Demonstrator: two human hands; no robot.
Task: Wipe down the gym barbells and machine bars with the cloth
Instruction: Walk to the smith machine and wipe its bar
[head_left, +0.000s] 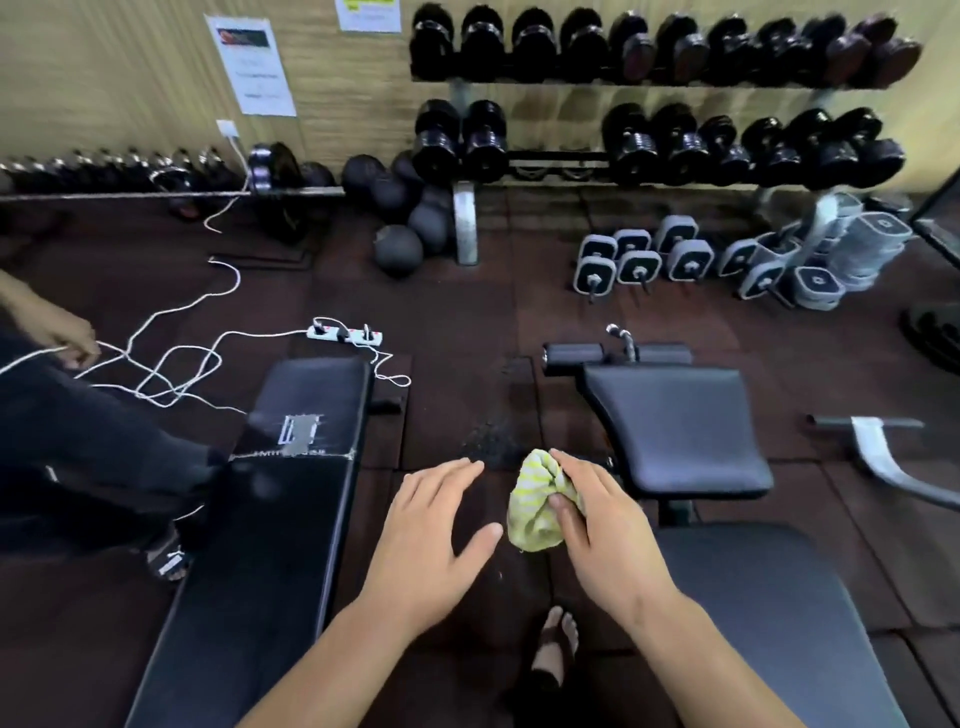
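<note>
I see my right hand (597, 519) bunching the striped cloth (535, 506) — left hand (431, 525) flat-fingered, empty, just beside it.

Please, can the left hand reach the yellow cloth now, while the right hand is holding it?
Probably yes. The left hand is open and hovers just beside the cloth, which the right hand grips. Nothing shows in the narrow gap between them, so the way looks free.
</note>
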